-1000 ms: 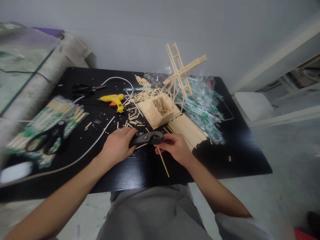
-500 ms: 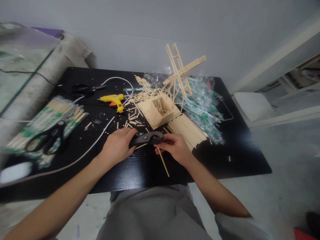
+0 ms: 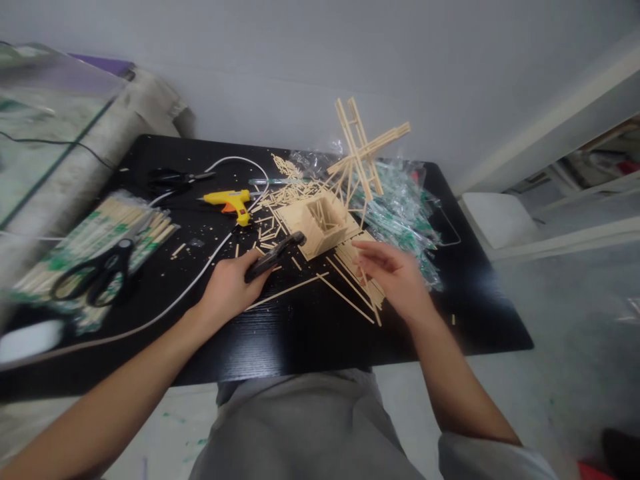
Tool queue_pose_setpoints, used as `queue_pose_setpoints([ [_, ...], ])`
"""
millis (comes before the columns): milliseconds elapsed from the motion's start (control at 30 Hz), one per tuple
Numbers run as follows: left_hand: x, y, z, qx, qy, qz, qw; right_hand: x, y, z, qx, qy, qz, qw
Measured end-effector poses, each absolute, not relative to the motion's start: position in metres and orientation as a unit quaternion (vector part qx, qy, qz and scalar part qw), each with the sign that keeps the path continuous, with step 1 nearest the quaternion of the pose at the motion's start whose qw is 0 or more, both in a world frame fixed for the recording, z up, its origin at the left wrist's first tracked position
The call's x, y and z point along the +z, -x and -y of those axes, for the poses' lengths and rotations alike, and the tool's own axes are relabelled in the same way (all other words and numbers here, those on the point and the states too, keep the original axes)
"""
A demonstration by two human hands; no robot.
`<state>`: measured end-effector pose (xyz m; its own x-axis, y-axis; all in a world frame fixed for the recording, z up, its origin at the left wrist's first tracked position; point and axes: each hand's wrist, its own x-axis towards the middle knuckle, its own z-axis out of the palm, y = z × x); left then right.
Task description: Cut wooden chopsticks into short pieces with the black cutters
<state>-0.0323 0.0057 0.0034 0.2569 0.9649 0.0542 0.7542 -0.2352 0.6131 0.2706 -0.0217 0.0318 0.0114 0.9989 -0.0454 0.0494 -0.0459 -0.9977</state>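
My left hand [image 3: 230,288] is closed round the handles of black cutting pliers [image 3: 275,254], whose head points up and right toward a small open box of wooden sticks [image 3: 317,223]. My right hand [image 3: 395,275] hovers with loosely spread fingers over a flat row of long sticks [image 3: 360,263] and holds nothing that I can see. Two long cut sticks [image 3: 320,285] lie loose on the black table [image 3: 300,340] between my hands. A windmill-like stick frame [image 3: 363,150] stands behind the box.
A yellow glue gun [image 3: 229,199] with a white cable [image 3: 180,293] lies left of the box. Black scissors [image 3: 97,272] rest on packs of wrapped chopsticks [image 3: 95,233]. Another pair of scissors [image 3: 173,177] lies further back. Empty green-printed wrappers [image 3: 405,210] pile at the right. Short offcuts litter the middle.
My right hand let go of the stick and moved right over the row of sticks. My left hand swung the pliers up toward the box. Sticks now lie loose between my hands.
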Motion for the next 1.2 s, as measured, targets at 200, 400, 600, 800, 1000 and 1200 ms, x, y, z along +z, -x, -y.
queue_pose_setpoints([
  [200,0.004,0.03,-0.005,0.185,-0.776,-0.561,0.223,0.013,-0.274,0.014,0.365,0.594,0.58,0.421],
  [400,0.002,0.031,-0.006,0.169,-0.784,-0.561,0.207,-0.003,-0.253,0.007,0.241,0.613,0.684,0.313],
  [600,0.002,0.031,-0.006,0.161,-0.789,-0.555,0.208,-0.008,-0.247,0.005,0.181,0.621,0.717,0.259],
  [800,-0.001,0.03,-0.008,0.154,-0.795,-0.549,0.207,-0.007,-0.249,0.008,0.159,0.625,0.727,0.236],
  [1000,-0.001,0.03,-0.007,0.151,-0.796,-0.55,0.201,0.0,-0.259,0.019,0.139,0.636,0.734,0.193],
  [1200,-0.004,0.03,-0.008,0.141,-0.798,-0.549,0.205,0.0,-0.272,0.024,0.142,0.645,0.728,0.185],
])
